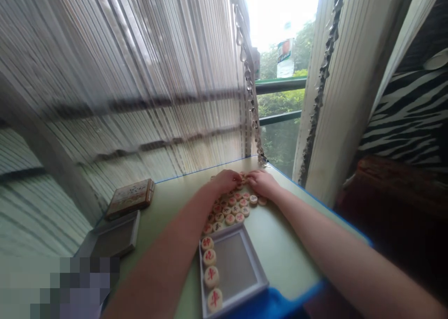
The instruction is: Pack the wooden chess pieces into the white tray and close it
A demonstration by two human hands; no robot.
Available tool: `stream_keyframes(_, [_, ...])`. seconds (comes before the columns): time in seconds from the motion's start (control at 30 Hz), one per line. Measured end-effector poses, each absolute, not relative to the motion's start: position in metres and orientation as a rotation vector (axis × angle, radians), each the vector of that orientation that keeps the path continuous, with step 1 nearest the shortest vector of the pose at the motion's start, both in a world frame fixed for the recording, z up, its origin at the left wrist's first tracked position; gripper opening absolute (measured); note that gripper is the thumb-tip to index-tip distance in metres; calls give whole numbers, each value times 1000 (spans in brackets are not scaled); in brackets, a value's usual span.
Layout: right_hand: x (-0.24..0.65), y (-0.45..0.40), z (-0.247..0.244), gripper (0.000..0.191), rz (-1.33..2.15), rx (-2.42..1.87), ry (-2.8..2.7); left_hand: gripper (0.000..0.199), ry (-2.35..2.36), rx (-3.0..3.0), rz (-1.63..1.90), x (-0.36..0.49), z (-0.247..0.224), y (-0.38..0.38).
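Observation:
Round wooden xiangqi pieces (234, 209) with red and dark characters lie in a loose cluster on the pale table. My left hand (227, 181) is at the far side of the cluster, its fingers bent and closed at a piece (240, 185). Just to the right, my right hand (262, 182) rests with fingers stretched towards the same far pieces. Nearer to me, a shallow grey box (259, 267) stands open, with several red-marked pieces (211, 276) in a row along its left wall.
At the table's left lie a decorated wooden case (131, 198) and a second shallow tray (135, 237). String curtains (168, 76) hang behind the table, beside a window with a rail (280, 86). The table (290, 244) has a blue edge. A blurred patch covers the lower left.

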State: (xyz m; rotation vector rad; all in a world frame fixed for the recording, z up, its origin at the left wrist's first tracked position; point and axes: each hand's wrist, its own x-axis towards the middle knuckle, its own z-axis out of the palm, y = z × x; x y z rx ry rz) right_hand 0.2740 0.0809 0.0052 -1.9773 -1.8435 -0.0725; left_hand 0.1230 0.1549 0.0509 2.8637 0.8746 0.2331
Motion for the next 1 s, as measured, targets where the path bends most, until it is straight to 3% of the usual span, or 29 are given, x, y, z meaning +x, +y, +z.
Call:
stream_keyframes(0.57, [287,101,0,32,59,-2181,-1535,21,813,2776,175,120,55,159])
stream_keyframes(0.7, [290,102,0,33,182,-2121,-1424,27,788,2701,246,122,60,152])
stream_keyframes(0.83, [294,101,-2,29,272,-1965,-1363,41,662,2608,80,129,65,137])
stream_keyframes(1.0, [296,100,-2,28,264,-1913,-1349,41,605,2659,-33,136,66,125])
